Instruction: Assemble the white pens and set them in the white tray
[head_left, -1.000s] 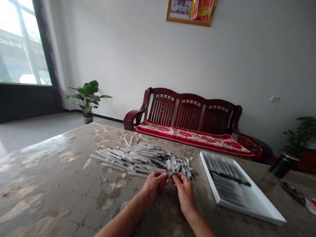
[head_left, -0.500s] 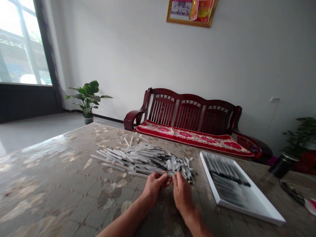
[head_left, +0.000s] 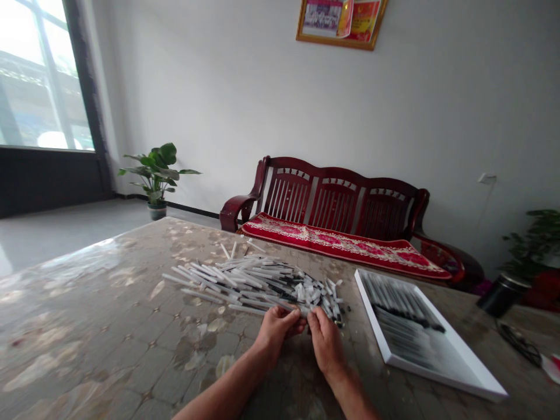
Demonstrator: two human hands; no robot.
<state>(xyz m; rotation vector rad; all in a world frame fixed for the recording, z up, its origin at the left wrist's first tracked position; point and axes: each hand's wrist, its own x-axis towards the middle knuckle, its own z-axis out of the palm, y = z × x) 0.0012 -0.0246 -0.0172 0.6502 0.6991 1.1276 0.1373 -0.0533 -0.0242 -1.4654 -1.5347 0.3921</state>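
Observation:
My left hand [head_left: 280, 328] and my right hand [head_left: 322, 338] meet at the near edge of a pile on the table. Between them, their fingertips pinch a thin whitish pen [head_left: 303, 313], mostly covered by the fingers. Just beyond lies a heap of translucent white pen barrels [head_left: 236, 277], with some black parts among them. To the right of the heap, close to my right hand, are small clear pen caps [head_left: 312, 290]. A shallow white box [head_left: 468, 367] on the right holds two rows of pens with black ends.
The table [head_left: 109, 332] has a patterned, glossy cover. A dark cylindrical container [head_left: 503, 294] and a black cable-like item [head_left: 520, 344] lie at the right. Behind the table stands a dark red wooden bench [head_left: 336, 198]. A potted plant [head_left: 157, 175] is at the back left.
Both hands stay together at the pile's near edge, with a slight shift of the right fingers. Pile and box look the same.

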